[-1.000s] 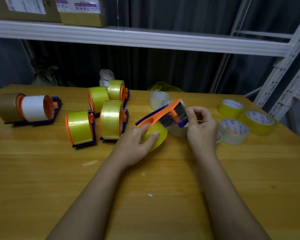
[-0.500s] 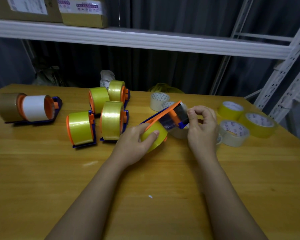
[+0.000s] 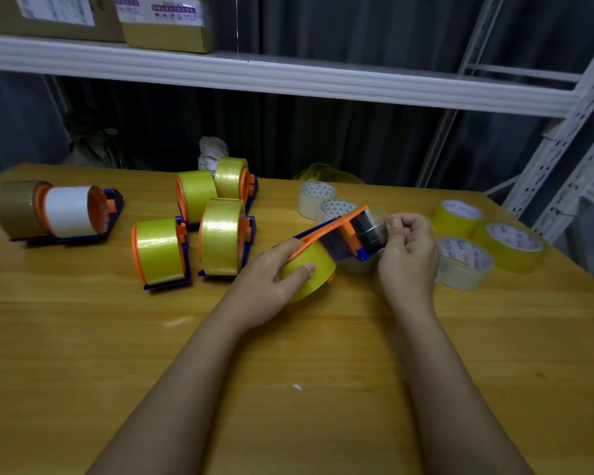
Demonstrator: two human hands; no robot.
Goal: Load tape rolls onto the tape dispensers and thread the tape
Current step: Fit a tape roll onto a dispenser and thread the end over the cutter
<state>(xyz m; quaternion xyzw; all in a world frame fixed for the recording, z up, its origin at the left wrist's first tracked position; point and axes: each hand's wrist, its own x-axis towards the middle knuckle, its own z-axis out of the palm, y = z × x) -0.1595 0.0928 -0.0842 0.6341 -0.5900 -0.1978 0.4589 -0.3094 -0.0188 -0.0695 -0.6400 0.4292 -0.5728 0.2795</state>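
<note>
Dispenser (image 3: pixel 343 234) tilted slightly lower than second ago, mid-table (image 3: pixel 288 371). Left hand (image 3: pixel 271 282) grips yellow roll (image 3: pixel 311 272) mounted on it. Right hand (image 3: pixel 407 252) pinches clear tape end (image 3: pixel 378 222) at dispenser mouth. Loaded dispensers (image 3: pixel 192 234) left; loose rolls (image 3: pixel 477 248) right.

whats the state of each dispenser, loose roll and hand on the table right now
held dispenser: yellow roll on it, tilted, tape end drawn out
left hand: grips that yellow roll
right hand: pinches the tape end at the dispenser's front
four yellow-roll dispensers: loaded, standing on the table
white-roll dispenser: loaded, standing far left
loose rolls: lying flat, unloaded
</note>
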